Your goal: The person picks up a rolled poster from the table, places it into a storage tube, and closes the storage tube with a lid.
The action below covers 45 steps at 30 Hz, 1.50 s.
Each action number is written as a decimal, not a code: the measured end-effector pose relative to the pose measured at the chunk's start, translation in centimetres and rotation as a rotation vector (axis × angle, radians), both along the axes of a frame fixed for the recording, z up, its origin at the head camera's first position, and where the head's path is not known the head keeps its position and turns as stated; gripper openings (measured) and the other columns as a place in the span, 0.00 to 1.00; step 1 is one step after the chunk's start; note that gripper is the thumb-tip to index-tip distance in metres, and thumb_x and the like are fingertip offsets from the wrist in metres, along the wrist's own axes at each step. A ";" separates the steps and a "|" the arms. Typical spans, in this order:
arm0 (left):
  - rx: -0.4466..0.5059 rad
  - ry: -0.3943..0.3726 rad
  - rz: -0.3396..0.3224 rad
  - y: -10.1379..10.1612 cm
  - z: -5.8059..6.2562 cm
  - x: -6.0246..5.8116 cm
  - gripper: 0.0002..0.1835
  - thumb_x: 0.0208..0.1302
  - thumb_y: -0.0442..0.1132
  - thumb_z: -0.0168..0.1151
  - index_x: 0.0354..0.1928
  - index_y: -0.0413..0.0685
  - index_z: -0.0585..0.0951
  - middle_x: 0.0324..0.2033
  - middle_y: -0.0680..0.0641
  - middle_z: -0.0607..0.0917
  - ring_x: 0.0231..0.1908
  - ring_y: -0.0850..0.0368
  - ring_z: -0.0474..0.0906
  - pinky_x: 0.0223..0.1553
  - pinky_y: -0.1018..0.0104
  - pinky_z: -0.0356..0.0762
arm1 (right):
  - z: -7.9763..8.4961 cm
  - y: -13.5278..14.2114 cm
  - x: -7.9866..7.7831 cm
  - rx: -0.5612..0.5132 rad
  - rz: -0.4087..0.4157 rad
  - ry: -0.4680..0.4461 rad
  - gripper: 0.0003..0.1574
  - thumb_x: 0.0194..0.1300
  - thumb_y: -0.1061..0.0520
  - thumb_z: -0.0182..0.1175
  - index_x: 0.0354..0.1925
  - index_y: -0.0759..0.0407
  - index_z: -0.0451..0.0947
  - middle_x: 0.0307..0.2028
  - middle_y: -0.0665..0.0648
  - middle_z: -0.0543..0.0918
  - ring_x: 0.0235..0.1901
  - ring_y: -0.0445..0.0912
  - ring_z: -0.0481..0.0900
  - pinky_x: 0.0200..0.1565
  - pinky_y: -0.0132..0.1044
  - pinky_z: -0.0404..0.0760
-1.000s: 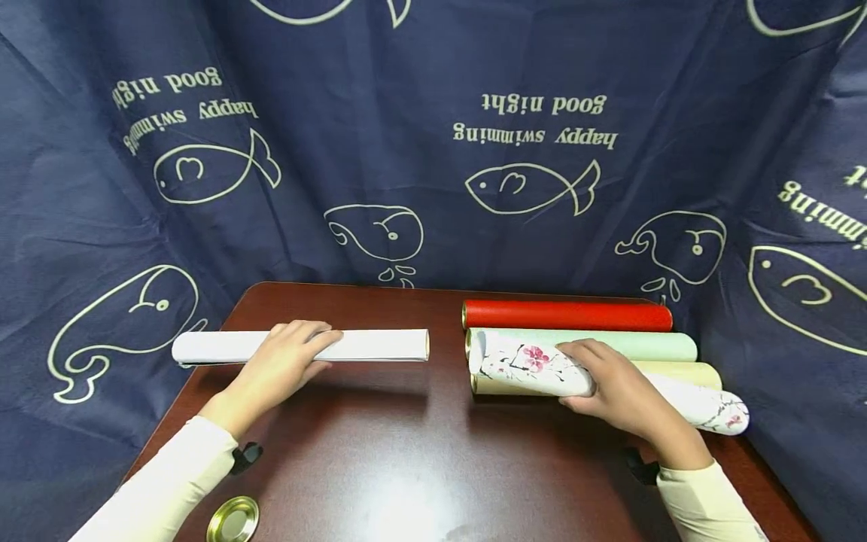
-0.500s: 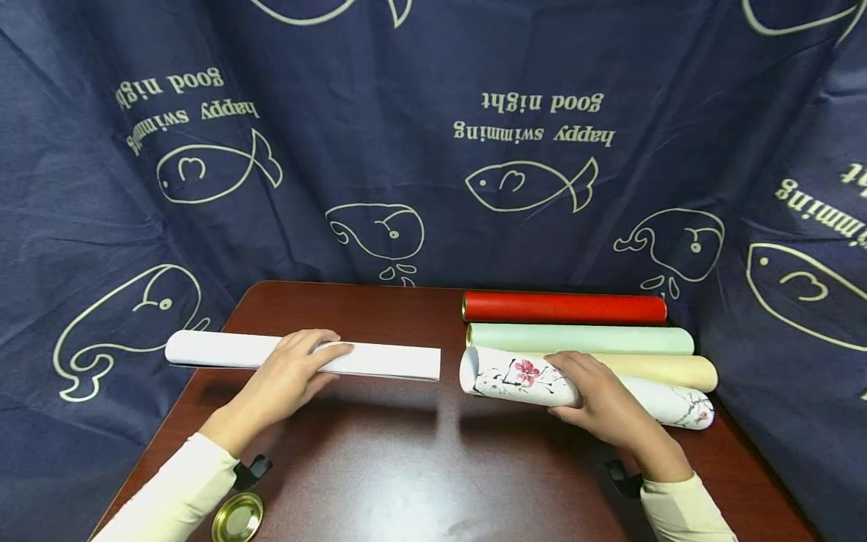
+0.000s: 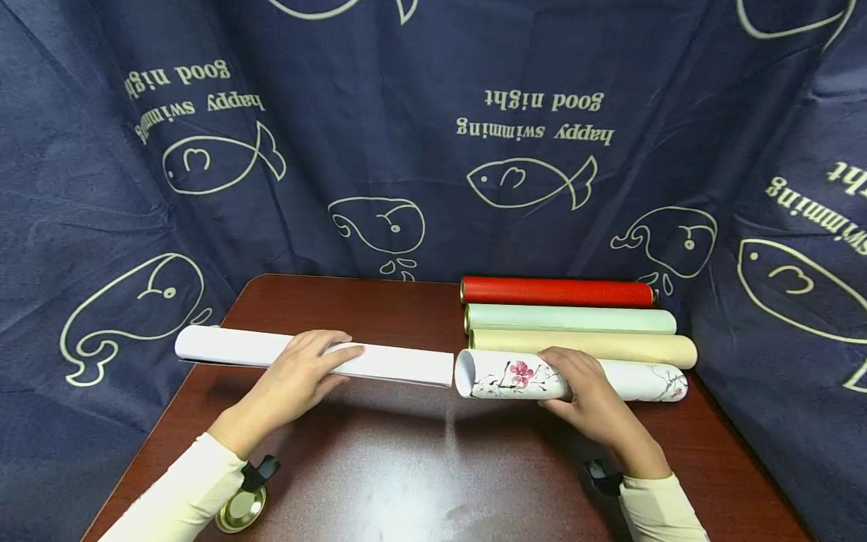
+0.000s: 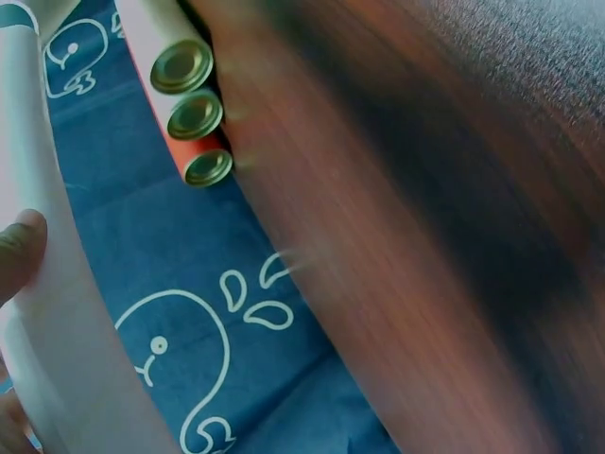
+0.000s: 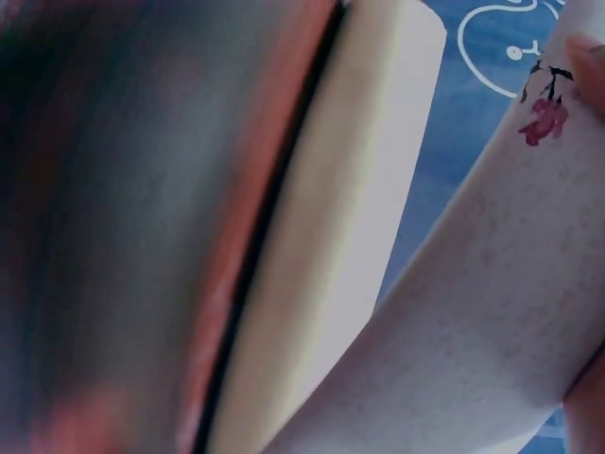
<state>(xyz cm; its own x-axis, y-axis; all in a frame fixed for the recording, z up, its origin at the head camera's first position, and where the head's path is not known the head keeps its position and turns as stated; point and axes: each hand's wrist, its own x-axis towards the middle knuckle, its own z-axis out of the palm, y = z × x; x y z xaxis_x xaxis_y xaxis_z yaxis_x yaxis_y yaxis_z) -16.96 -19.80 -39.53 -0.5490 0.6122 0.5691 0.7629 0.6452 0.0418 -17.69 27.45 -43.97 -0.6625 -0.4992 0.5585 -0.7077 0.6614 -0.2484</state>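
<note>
My left hand (image 3: 298, 376) grips a white paper roll (image 3: 400, 365) round its middle, thumb on the near side. In the left wrist view this roll (image 4: 85, 378) runs along the left edge, a fingertip pressing it. My right hand (image 3: 589, 391) holds a white tube printed with pink blossoms (image 3: 643, 380); the same tube (image 5: 473, 303) fills the right side of the right wrist view. Its left end is open and faces the right end of the paper roll, with a very small space between them. Both are held roughly level, the paper roll tilting slightly down to the right.
Behind the blossom tube lie a cream tube (image 3: 630, 346), a pale green tube (image 3: 576, 319) and a red tube (image 3: 555, 291), side by side. A gold round lid (image 3: 240, 512) rests near my left wrist on the brown table (image 3: 406, 467). A navy curtain (image 3: 433, 90) surrounds the table.
The blossom tube has moved left and levelled out, away from over the cream tube. The paper roll has shifted right and tilted slightly, so the two ends have come close together.
</note>
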 end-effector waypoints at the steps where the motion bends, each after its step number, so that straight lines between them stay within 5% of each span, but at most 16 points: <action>1: -0.001 -0.002 -0.002 0.1 -0.1 0.0 0.32 0.47 0.33 0.79 0.58 0.53 0.80 0.52 0.44 0.79 0.51 0.44 0.77 0.53 0.45 0.72 | -0.2 0.0 0.0 -0.009 -0.001 -0.001 0.47 0.35 0.64 0.80 0.57 0.59 0.75 0.53 0.58 0.79 0.54 0.55 0.73 0.60 0.48 0.61; 24: -0.016 -0.021 -0.014 2.6 -1.1 0.2 0.33 0.46 0.35 0.80 0.59 0.55 0.81 0.51 0.47 0.80 0.51 0.47 0.78 0.51 0.47 0.74 | -1.4 -0.8 -0.4 0.004 -0.017 -0.002 0.48 0.33 0.60 0.81 0.57 0.57 0.76 0.54 0.58 0.79 0.56 0.56 0.73 0.58 0.58 0.62; 45: 0.006 0.001 0.027 6.0 -2.1 0.7 0.29 0.49 0.41 0.80 0.55 0.54 0.82 0.49 0.48 0.81 0.51 0.50 0.77 0.50 0.50 0.75 | -1.9 -1.4 -0.4 0.034 -0.016 -0.009 0.47 0.34 0.60 0.81 0.57 0.57 0.76 0.54 0.58 0.79 0.57 0.56 0.73 0.60 0.54 0.63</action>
<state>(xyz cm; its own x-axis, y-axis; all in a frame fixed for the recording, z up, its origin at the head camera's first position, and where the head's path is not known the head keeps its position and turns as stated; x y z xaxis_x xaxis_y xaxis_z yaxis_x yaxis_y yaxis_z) -16.26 -13.81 -41.65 -0.5647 0.5938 0.5733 0.7450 0.6656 0.0445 -18.09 26.01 -45.89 -0.6753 -0.5074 0.5353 -0.6949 0.6808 -0.2315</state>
